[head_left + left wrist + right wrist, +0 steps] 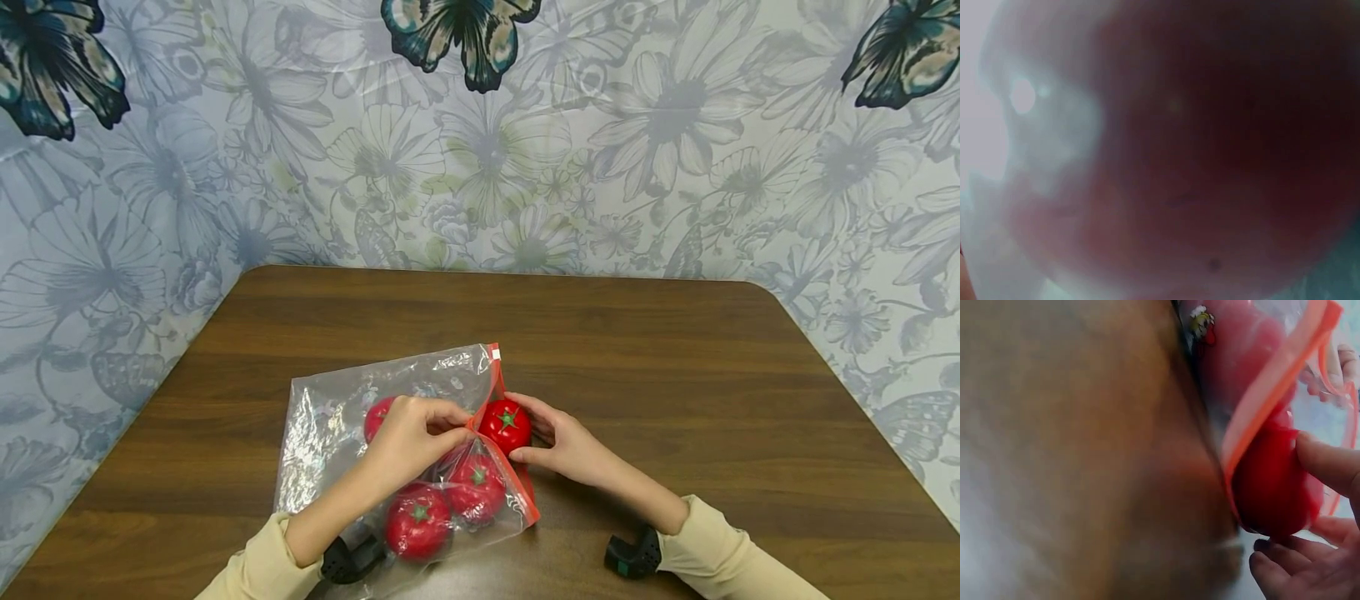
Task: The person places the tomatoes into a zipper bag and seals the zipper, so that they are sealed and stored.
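A clear zip bag with a red-orange seal strip lies on the table, its mouth toward the right. Several red tomatoes are inside it. With thumb and fingers, my left hand pinches the seal edge from above. My right hand grips another tomato at the bag's mouth. In the right wrist view this tomato sits partly behind the strip, between thumb and fingers. A blurred tomato fills the left wrist view.
The brown wooden table reaches back to a wall patterned with flowers and butterflies. Black wrist cameras are strapped at the left sleeve and right sleeve.
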`<state>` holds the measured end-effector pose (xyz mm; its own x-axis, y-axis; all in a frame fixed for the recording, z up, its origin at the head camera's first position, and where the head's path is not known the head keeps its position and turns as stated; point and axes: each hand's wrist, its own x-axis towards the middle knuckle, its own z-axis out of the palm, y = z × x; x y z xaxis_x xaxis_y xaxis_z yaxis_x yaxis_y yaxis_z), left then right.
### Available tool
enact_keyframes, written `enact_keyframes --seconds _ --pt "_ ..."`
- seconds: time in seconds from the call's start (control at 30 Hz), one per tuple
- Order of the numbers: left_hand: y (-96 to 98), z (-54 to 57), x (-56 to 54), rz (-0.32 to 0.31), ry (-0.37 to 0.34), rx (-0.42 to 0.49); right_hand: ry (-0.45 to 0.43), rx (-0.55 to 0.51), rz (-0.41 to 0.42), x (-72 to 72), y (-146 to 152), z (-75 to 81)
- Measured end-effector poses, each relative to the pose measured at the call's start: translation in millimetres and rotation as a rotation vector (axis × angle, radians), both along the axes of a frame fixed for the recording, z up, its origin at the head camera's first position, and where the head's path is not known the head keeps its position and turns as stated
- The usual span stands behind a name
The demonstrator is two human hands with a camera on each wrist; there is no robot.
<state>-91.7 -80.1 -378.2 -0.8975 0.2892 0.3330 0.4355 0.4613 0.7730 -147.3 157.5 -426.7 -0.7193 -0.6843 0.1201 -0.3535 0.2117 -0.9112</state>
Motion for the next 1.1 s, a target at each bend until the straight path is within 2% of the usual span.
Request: enact_keyframes --seconds 0.17,0.3,0.43,0.57,0.93,1.1 --pt "-0.9 -0.7 0.0 -0.001 -0.007 0.002 0.103 0.034 -0.041 -5.5 7 9.0" --pt "-0.9 -1.6 0.1 0.000 -0.010 0.006 0.146 0.107 -0.072 -9.0 11 15.3" --pt "-0.4 -1.8 -0.3 -0.003 -0.008 0.004 0.107 0.152 -0.087 -6.8 10 19.1" --pt "-0.2 -1.6 -0.6 -0.004 -0.010 0.001 0.066 0.117 -0.106 -3.2 4 19.0" --pt "1.2 -2.9 1.4 -0.019 -0.028 0.008 0.088 0.055 -0.152 4.2 -15 12.3" --pt "2.5 -3.9 2.0 -0.017 -0.018 0.005 0.080 0.035 -0.113 6.9 -20 5.8"
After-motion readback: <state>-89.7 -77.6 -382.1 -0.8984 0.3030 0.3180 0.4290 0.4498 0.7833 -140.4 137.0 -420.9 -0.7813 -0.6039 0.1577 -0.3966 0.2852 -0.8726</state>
